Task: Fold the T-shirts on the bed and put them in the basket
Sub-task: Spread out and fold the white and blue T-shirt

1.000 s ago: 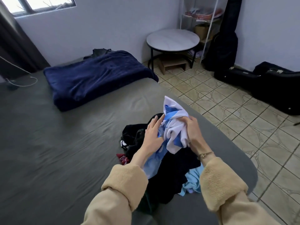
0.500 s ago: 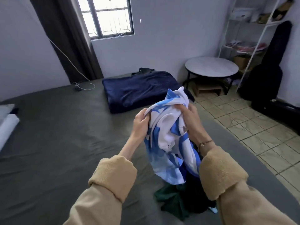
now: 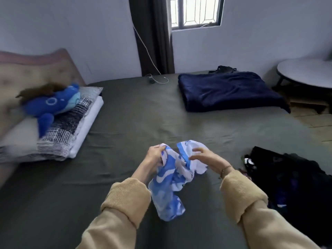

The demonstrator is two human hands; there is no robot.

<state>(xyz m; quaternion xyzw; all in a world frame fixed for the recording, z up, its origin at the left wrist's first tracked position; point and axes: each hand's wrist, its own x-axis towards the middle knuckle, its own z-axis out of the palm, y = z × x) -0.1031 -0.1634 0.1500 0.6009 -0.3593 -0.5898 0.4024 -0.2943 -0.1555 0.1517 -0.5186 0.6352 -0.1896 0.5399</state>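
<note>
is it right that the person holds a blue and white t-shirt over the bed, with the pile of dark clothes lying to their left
Not quite. The head view shows the pile of dark clothes lying to the person's right, not left. The rest stands: the left hand grips the blue and white T-shirt over the bed, with the right hand on it.

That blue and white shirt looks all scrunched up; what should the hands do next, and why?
Probably spread it flat on the bed. The blue and white T-shirt hangs bunched from the left hand, the right hand looks loose beside it, and it cannot be folded crumpled.
</note>
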